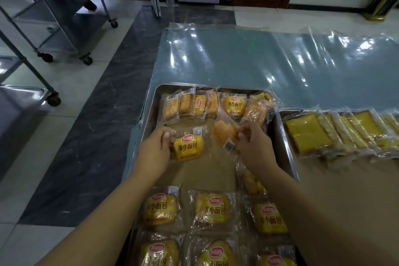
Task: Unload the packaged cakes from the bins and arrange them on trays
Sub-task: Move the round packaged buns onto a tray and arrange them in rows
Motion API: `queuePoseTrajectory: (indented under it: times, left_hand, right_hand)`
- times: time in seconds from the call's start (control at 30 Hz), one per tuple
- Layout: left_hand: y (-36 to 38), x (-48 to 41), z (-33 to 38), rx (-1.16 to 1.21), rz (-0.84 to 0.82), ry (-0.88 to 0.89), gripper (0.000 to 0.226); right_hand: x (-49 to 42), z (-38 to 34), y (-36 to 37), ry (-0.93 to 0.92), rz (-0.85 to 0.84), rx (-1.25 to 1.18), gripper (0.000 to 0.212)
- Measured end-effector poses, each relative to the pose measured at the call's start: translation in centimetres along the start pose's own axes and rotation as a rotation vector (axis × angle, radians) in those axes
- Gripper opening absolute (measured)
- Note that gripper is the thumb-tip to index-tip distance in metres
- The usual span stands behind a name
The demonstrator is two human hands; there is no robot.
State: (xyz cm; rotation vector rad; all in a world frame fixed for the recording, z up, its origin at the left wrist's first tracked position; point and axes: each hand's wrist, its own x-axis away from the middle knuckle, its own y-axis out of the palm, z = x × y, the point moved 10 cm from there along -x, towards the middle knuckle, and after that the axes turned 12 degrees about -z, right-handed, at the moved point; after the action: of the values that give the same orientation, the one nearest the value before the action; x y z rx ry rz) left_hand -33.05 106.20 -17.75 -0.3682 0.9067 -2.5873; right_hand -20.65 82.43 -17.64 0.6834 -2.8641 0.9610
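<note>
Far to the left of both grips, wheeled metal racks [43, 28] stand on the tiled floor [71, 97]. Left hand [154, 151] — its grip is closed on the left edge of a yellow-label cake pack [188, 147], thumb and fingers pinching the clear wrapper; the pack lies label-up over the paper-lined middle of the steel tray [149, 112]. Beyond this grip, along the tray's far rim, a row of wrapped cakes [200, 104] stands partly on edge, leaning against one another. Nearer the person than the grip, flat cake packs [212, 208] lie in rows, labels upward, the left forearm crossing above the leftmost of them.

Right hand [253, 147] — its grip is closed on a second, orange cake pack [224, 130], held tilted by its wrapper at the fingertips, with a barcode tab showing at the lower end; whether it touches the tray lining cannot be told. This pack hangs just right of the yellow-label one, with a narrow gap between the two.

To the right of this grip, a second tray [280, 114] holds overlapping flat yellow cake slices [308, 134] in clear wrap. Both trays rest on a bench [237, 58] covered with glossy plastic film.
</note>
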Motion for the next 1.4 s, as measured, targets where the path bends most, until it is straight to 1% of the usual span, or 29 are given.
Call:
queuePoseTrajectory:
  times: [0.07,0.13,0.2,0.23,0.3,0.37,0.4,0.5,0.67,0.73,0.8,0.87,0.93,1.0,1.1,1.17,1.2,1.27,1.33,1.4]
  left_hand:
    - [0.5,0.0,-0.6,-0.023,-0.035,-0.045,0.024]
    - [1.1,0.0,-1.2,-0.053,-0.100,-0.086,0.033]
    - [1.4,0.1,-1.1,-0.137,-0.152,-0.083,0.043]
    - [1.5,0.2,-0.9,-0.177,-0.165,-0.070,0.047]
    - [1.3,0.3,-0.6,-0.217,-0.160,-0.045,0.050]
    - [1.1,0.4,-0.7,-0.238,-0.137,-0.043,0.050]
    - [1.0,0.5,-0.7,-0.256,-0.117,-0.039,0.048]
    - [1.5,0.8,0.1,-0.351,-0.096,0.024,0.043]
    - [5.3,1.6,0.8,-0.449,-0.292,0.182,0.043]
    - [6.3,1.7,0.1,-0.496,-0.356,0.160,0.044]
    - [6.5,1.8,-0.5,-0.513,-0.371,0.129,0.043]
    - [6.1,1.8,-0.4,-0.503,-0.344,0.155,0.040]
    - [5.7,1.9,-0.2,-0.490,-0.324,0.182,0.035]
    - [5.2,1.8,-0.5,-0.469,-0.319,0.164,0.031]
    - [4.6,1.8,-1.3,-0.484,-0.312,0.130,0.030]
    - [4.5,2.1,-1.9,-0.506,-0.312,0.117,0.035]
    - [4.6,2.3,-2.2,-0.511,-0.317,0.115,0.038]
    - [4.8,2.7,-2.7,-0.523,-0.336,0.119,0.041]
    - [4.7,3.2,-2.9,-0.518,-0.334,0.116,0.041]
    - [4.5,3.6,-3.1,-0.501,-0.325,0.107,0.040]
  right_hand:
    - [0.3,0.1,-0.2,-0.002,0.000,-0.013,0.011]
    - [0.7,0.1,-0.5,-0.019,0.011,-0.016,0.011]
    - [1.1,-0.4,-0.8,-0.066,0.029,-0.006,0.013]
    - [1.4,-1.0,-1.0,-0.111,0.035,0.019,0.015]
    - [2.1,-2.8,-1.0,-0.268,0.027,0.134,0.016]
    - [3.1,-4.4,-0.3,-0.447,-0.003,0.278,0.013]
    - [3.7,-4.8,0.0,-0.505,-0.011,0.338,0.011]
    - [4.7,-5.0,0.6,-0.578,-0.002,0.442,0.012]
    - [4.9,-4.5,0.6,-0.568,-0.005,0.485,0.015]
    - [4.9,-4.0,0.8,-0.539,-0.031,0.484,0.011]
    - [4.6,-3.3,0.8,-0.471,-0.055,0.464,0.006]
    - [4.1,-2.8,0.4,-0.399,-0.059,0.425,0.010]
    - [3.9,-2.9,0.4,-0.403,-0.083,0.412,0.013]
    - [3.9,-3.2,1.1,-0.412,-0.173,0.420,0.018]
    - [4.5,-2.7,3.3,-0.393,-0.403,0.468,0.027]
    - [5.3,-1.9,4.8,-0.360,-0.529,0.546,0.023]
    - [5.6,-1.6,5.3,-0.350,-0.545,0.580,0.020]
    - [5.7,-1.5,5.7,-0.333,-0.502,0.628,0.022]
    - [5.6,-1.6,6.2,-0.321,-0.428,0.648,0.034]
    - [5.6,-1.8,7.2,-0.309,-0.408,0.659,0.041]
